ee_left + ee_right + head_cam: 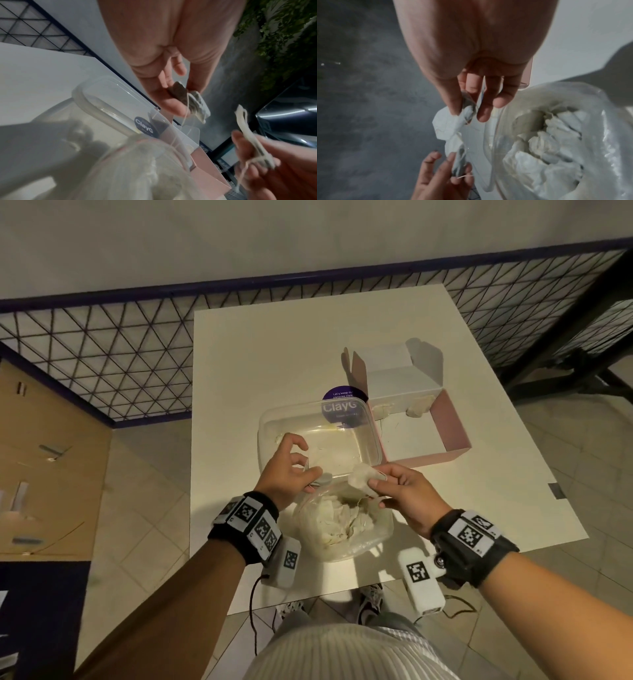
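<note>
A clear plastic bag [335, 525] stuffed with several white tea bags lies at the near edge of the white table [274, 354]. Above its mouth my left hand [301, 474] pinches one tea bag [188, 100] between thumb and fingers, its string dangling. My right hand [380, 486] pinches another tea bag [361, 479], held close beside the left one. In the right wrist view the two bags [453, 129] hang nearly touching, with thin strings trailing. Just beyond the hands sits an almost bare clear plastic container [270, 419].
An open pink box [455, 426] with a white lid stands right of the container, with two tea bags [419, 405] at its back wall. A round purple sticker [342, 405] shows through the container. A mesh fence [120, 344] runs behind the table; cardboard [44, 457] stands left.
</note>
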Action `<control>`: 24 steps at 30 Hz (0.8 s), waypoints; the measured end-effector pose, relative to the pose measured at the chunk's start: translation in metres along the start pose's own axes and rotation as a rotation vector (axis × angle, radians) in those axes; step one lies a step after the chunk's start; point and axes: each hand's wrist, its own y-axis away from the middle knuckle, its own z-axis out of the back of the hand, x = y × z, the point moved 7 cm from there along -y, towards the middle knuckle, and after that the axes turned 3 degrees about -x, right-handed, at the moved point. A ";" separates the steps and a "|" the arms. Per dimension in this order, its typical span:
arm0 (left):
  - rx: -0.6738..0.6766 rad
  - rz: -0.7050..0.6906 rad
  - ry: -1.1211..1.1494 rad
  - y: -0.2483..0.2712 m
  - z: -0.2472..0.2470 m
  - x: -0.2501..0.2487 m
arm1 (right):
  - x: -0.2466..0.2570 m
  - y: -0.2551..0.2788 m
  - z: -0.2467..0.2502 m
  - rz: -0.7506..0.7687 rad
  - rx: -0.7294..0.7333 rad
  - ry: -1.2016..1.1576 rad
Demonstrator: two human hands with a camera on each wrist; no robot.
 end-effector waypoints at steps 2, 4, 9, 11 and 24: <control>0.020 -0.016 -0.015 0.002 -0.012 -0.002 | 0.003 0.000 -0.005 -0.022 0.000 -0.106; 0.021 -0.011 0.015 0.002 -0.021 -0.001 | 0.003 -0.003 -0.010 -0.037 -0.020 -0.154; -0.033 -0.001 0.069 0.000 -0.028 0.001 | 0.001 -0.013 -0.021 -0.056 -0.050 -0.238; -0.049 0.005 0.069 -0.002 -0.027 0.001 | 0.000 -0.017 -0.025 -0.065 -0.030 -0.290; -0.088 -0.048 0.041 -0.003 -0.012 0.004 | -0.009 -0.023 -0.031 0.049 -0.091 0.151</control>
